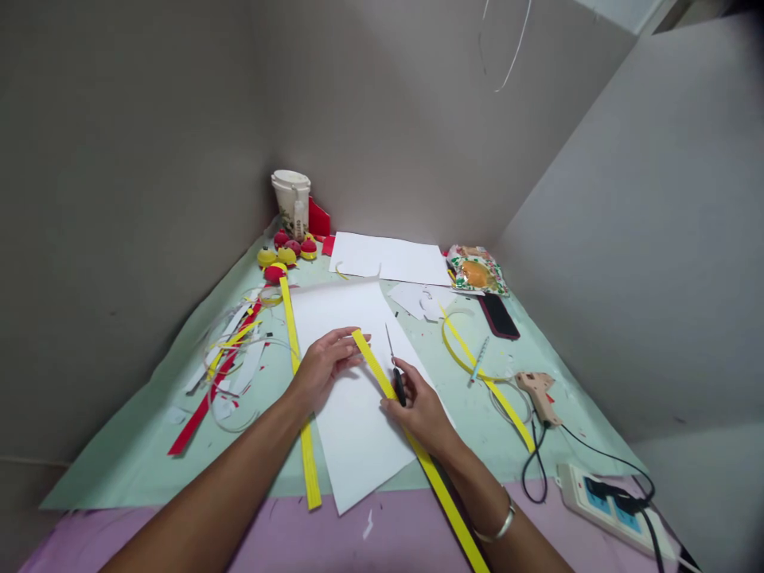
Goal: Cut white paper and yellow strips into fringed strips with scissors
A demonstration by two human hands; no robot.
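Note:
A long yellow strip (445,485) slants across the white sheet of paper (352,458) toward the lower right. My left hand (328,362) is closed at the strip's far end, with its fingertips partly behind it. Scissors with a black handle (399,387) are in my right hand (422,412), their thin blade pointing away from me. The thumb of that hand also presses on the yellow strip, lower down. Another yellow strip (306,454) lies along the left edge of the paper, partly covered by my left hand and wrist.
Red, yellow and white scraps (220,374) lie at left. Behind them are red and yellow balls (286,256) and a white cup (291,203). At right are a phone (499,317), a glue gun (539,395) and a power strip (609,509) with cables.

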